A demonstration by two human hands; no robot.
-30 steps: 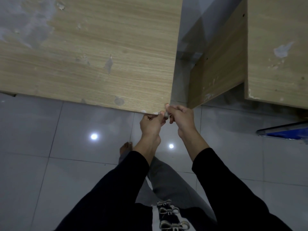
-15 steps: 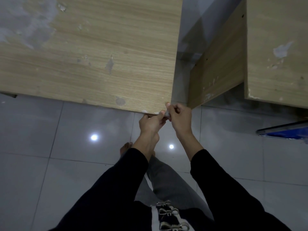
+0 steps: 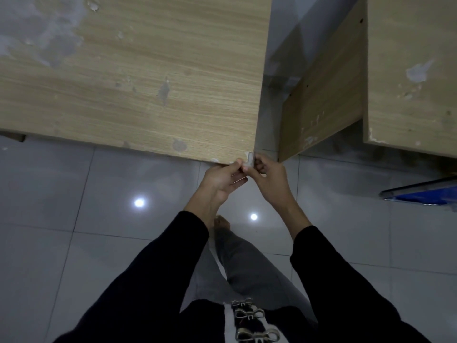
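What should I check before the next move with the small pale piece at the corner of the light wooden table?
1. The small pale piece sits at the near right corner of the light wooden table: ok.
2. The right grip pinches the piece: ok.
3. The left grip pinches the piece from the other side: ok.
4. The piece is stuck firmly to the corner: cannot tell.
5. The blue flat thing at the right edge lies apart from both grips: ok.
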